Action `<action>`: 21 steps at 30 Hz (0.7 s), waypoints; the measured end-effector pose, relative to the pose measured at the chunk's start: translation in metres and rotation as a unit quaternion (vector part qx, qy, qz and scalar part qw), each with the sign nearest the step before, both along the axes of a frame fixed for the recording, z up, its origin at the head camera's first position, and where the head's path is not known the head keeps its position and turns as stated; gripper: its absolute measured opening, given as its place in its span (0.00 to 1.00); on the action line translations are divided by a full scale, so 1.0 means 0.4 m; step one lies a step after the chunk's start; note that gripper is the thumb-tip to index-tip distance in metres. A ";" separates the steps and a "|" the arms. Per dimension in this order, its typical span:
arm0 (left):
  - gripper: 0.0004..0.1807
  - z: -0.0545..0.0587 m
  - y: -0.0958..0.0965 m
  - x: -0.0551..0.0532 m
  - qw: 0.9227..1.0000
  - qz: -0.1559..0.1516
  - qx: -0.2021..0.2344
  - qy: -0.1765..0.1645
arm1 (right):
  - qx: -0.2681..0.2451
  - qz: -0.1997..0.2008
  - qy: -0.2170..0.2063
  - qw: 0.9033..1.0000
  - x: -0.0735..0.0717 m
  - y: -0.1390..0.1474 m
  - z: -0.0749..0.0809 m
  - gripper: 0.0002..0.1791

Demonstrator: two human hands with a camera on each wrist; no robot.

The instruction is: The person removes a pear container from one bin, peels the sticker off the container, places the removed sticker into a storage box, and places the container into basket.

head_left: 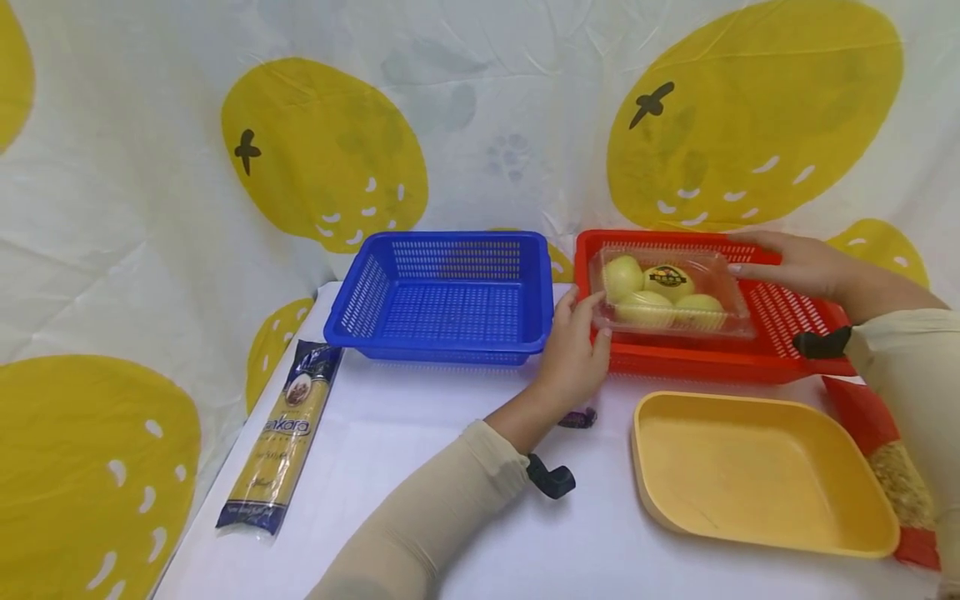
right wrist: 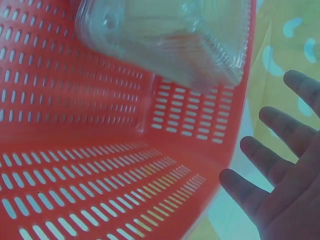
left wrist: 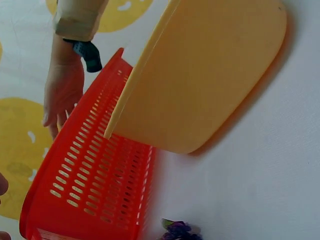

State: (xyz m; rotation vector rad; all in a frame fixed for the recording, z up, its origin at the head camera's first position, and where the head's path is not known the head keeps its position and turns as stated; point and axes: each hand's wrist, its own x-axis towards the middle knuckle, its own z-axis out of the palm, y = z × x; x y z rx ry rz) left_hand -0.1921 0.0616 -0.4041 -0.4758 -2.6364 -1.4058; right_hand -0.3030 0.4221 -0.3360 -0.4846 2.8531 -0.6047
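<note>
A clear container of four yellow-green fruits is in the red basket, between the fingers of the two hands. Its dark oval label carries lettering too small to read. The left hand has its fingers apart at the container's left end; the right hand has its fingers straight and spread beside the right end, over the basket's far rim. Neither hand is clamped on anything, and whether the fingertips touch the plastic cannot be told.

Left of the left fingers is a blue basket; beyond it, nearer the person, a pasta packet reads "ankara" and, faintly, "500g". Nearer the person than the right fingers are a yellow tray and a red bag, partly hidden by the right sleeve.
</note>
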 end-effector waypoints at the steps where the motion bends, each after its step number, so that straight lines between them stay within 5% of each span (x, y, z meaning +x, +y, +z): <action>1: 0.29 -0.001 0.001 0.001 1.000 0.002 0.000 -0.003 | 0.004 -0.001 -0.005 1.000 -0.002 0.002 -0.001 0.42; 21: 0.30 -0.045 0.032 0.001 0.998 0.041 0.039 -0.032 | -0.018 -0.035 -0.090 0.995 -0.046 0.032 -0.028 0.45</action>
